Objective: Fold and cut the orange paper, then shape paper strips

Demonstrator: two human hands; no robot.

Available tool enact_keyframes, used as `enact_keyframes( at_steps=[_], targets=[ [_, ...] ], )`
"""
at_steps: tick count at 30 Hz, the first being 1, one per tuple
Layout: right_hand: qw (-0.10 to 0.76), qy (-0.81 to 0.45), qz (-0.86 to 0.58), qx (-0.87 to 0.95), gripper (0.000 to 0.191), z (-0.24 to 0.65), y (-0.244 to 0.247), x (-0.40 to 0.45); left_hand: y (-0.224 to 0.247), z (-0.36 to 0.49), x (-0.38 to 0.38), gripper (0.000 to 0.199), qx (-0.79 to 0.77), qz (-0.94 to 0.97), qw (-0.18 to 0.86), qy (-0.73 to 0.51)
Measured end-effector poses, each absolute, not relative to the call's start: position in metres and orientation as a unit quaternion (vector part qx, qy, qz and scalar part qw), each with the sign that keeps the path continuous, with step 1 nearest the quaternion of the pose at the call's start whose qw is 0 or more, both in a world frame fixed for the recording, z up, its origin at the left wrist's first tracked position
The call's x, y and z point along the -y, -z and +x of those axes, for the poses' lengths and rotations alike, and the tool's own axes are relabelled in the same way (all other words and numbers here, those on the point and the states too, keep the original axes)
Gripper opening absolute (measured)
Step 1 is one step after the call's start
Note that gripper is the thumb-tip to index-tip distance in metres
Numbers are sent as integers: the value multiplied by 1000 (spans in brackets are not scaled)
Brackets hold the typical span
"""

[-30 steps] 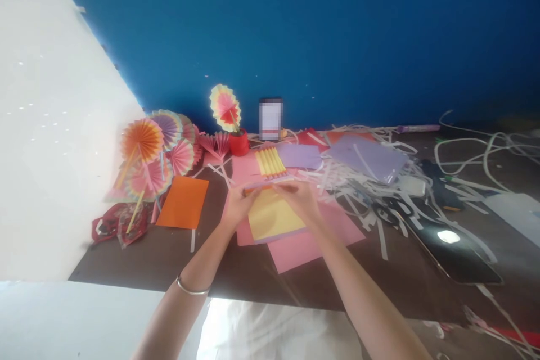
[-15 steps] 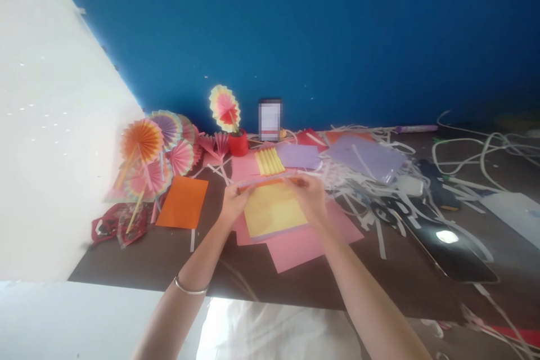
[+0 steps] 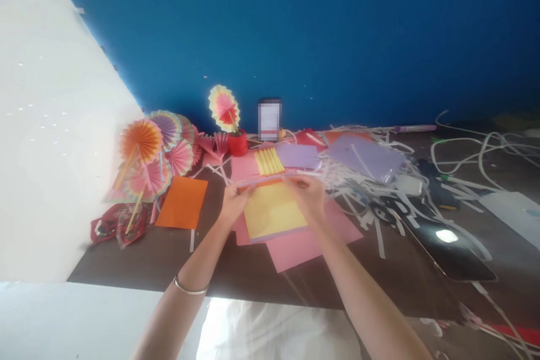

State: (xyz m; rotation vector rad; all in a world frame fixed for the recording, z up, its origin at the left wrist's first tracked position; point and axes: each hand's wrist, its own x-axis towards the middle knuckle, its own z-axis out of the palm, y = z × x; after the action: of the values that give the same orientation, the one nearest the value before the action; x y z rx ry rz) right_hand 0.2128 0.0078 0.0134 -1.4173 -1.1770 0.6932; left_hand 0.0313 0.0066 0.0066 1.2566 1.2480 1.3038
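Both hands grip the far edge of a yellow sheet of paper (image 3: 274,214), where a narrow orange and lilac band is folded along the top. My left hand (image 3: 236,199) pinches the band's left end, and my right hand (image 3: 310,197) pinches its right end. A lilac layer shows below the yellow sheet's near edge. Pink paper sheets (image 3: 291,253) lie underneath. Just beyond the hands rests a pleated yellow paper strip (image 3: 269,162), close to a lilac sheet (image 3: 299,156).
Pleated paper fans (image 3: 143,140) stand at left behind an orange sheet (image 3: 182,202). A red pot (image 3: 238,143) holds another fan. White paper strips (image 3: 350,180), a lilac packet (image 3: 365,154), a phone (image 3: 451,247) and cables (image 3: 459,152) cover the right side.
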Motion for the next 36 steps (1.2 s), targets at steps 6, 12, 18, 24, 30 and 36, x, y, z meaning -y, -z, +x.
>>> enact_keyframes(
  at_steps=[6, 12, 18, 24, 30, 36],
  targets=[
    [563, -283, -597, 496, 27, 211, -15, -6, -2, 31, -8, 30, -488, 497, 475, -538],
    [547, -324, -562, 529, 25, 213, -31, -1, -12, 13, -13, 53, -385, 413, 690, -454],
    [493, -359, -507, 609, 14, 211, -38, 3, -26, 6, -12, 44, -423, 514, 661, -347],
    [471, -356, -504, 631, 13, 209, -31, 1, -18, 13, -9, 40, -448, 589, 603, -299],
    [450, -356, -532, 623, 16, 211, -35, 3, -14, 16, -8, 35, -457, 607, 563, -325],
    [450, -347, -507, 648, 12, 211, -29, 0, -8, 24, -9, 45, -455, 602, 582, -302]
  ],
)
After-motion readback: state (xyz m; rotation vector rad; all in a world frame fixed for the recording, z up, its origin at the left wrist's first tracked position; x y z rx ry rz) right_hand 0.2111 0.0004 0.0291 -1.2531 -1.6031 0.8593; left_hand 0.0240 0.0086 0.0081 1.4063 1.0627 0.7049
